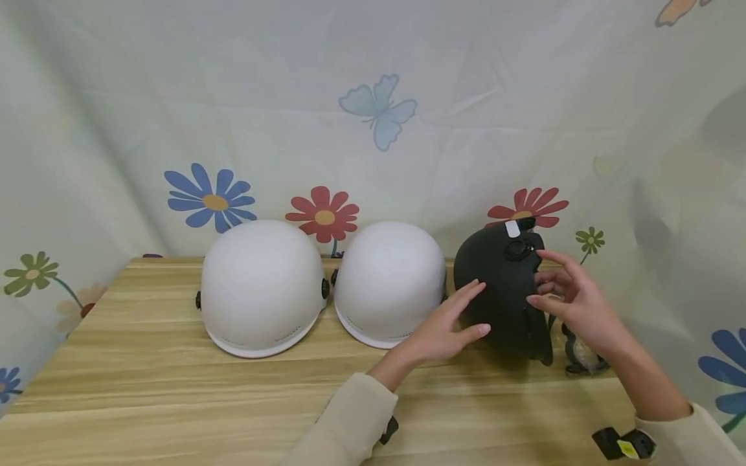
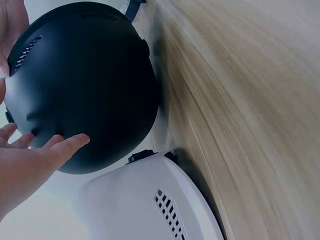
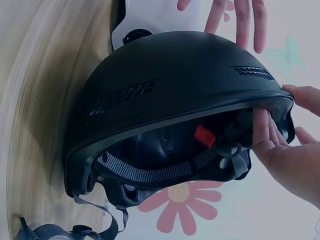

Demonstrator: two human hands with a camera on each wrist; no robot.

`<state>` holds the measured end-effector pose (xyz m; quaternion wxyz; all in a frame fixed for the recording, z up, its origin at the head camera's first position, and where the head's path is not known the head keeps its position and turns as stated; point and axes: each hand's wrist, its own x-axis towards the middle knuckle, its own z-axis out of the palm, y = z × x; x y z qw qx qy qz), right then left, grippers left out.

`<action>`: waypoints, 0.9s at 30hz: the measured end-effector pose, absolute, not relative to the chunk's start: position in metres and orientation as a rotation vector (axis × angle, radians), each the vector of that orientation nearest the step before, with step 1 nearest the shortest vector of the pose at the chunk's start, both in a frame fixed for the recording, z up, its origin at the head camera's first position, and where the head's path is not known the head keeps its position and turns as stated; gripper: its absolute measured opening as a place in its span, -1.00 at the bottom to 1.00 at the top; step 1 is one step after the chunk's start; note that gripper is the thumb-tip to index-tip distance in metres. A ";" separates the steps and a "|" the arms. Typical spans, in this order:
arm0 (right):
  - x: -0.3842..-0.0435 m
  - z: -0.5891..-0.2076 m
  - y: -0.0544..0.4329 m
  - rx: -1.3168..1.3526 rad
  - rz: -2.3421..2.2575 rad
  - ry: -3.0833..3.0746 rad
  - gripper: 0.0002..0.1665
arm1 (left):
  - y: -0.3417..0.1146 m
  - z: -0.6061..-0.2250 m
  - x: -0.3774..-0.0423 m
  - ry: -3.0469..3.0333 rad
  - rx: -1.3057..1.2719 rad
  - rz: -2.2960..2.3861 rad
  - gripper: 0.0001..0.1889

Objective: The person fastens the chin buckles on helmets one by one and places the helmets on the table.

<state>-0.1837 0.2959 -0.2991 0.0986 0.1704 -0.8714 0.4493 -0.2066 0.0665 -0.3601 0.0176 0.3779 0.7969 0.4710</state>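
A matte black helmet (image 1: 495, 310) stands on its side at the right of the wooden table, its opening turned to the right. My right hand (image 1: 577, 304) grips its rim. In the right wrist view the right fingers (image 3: 261, 130) reach inside the opening, while the thumb (image 3: 302, 97) lies on the outer edge. Grey mesh padding and a red tag (image 3: 204, 135) show within. On the other side, my left hand (image 1: 443, 330) has its fingers spread, the tips at the rounded shell. The left wrist view shows those fingers (image 2: 70, 147) nearly straight over the black surface.
Two white helmets, one at the left (image 1: 262, 291) and one in the middle (image 1: 390, 278), sit side by side on the table (image 1: 175, 401). A dark strap with a buckle (image 3: 82, 230) trails from the black helmet. A flowered cloth (image 1: 280, 129) hangs close behind.
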 end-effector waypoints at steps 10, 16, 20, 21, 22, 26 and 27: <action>-0.182 -0.302 0.290 0.538 1.377 -2.525 -0.16 | 0.066 -0.361 -0.206 2.477 1.171 1.482 -0.35; -0.181 -0.306 0.286 0.507 1.415 -2.550 -0.17 | 0.065 -0.363 -0.203 2.485 1.119 1.444 -0.33; -0.180 -0.310 0.285 0.520 1.401 -2.574 -0.23 | 0.064 -0.364 -0.202 2.492 1.107 1.435 -0.33; -0.179 -0.312 0.285 0.536 1.405 -2.571 -0.25 | 0.064 -0.365 -0.202 2.492 1.104 1.434 -0.33; -0.179 -0.313 0.286 0.553 1.408 -2.568 -0.28 | 0.064 -0.365 -0.202 2.494 1.099 1.432 -0.33; -0.175 -0.319 0.290 0.618 1.431 -2.562 -0.38 | 0.064 -0.369 -0.202 2.500 1.069 1.436 -0.32; -0.175 -0.321 0.292 0.619 1.439 -2.570 -0.40 | 0.064 -0.370 -0.202 2.495 1.056 1.442 -0.32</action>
